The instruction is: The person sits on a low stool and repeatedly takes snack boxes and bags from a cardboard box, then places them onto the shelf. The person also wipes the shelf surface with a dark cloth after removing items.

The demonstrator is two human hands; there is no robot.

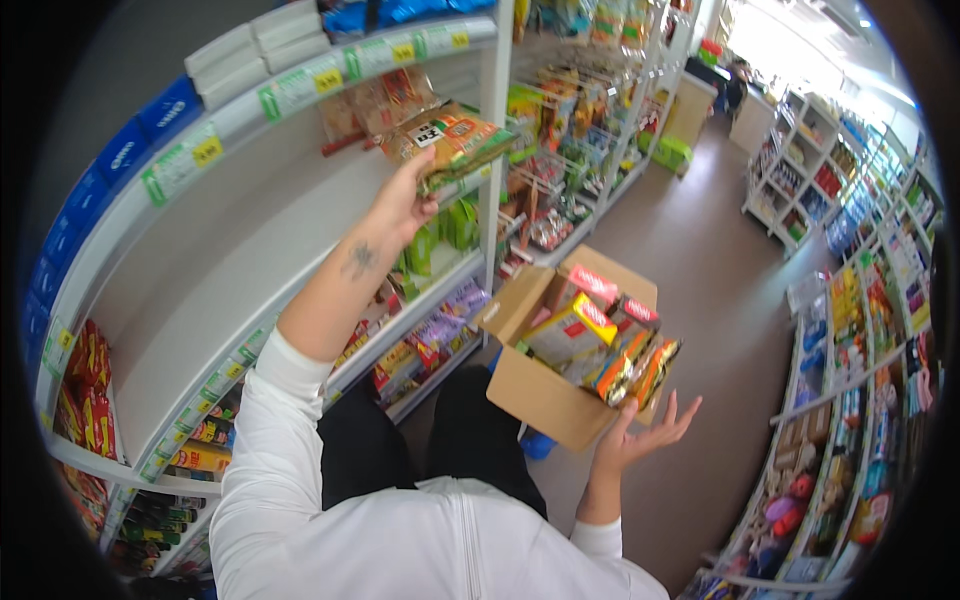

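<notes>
My left hand [412, 199] grips the near edge of a few orange-and-green snack packets [457, 142] at the right end of a shelf [247, 195]. Clear-wrapped packets [386, 101] lie just behind them. To the right, an opened cardboard box [555, 397] holds a yellow carton [574, 330], pink and dark cartons, and shiny orange-gold packets [637, 367]. My right hand [649, 435] is at the box's near right corner, palm up with fingers spread, its thumb by the packets; whether it touches them is unclear.
A white shelf post [495, 135] rises right of the packets. Blue boxes [120, 150] and white packs [251, 52] line the upper shelf. Red packets [91, 397] stand at the left end. Further racks [840, 397] flank the aisle floor [697, 247] on the right.
</notes>
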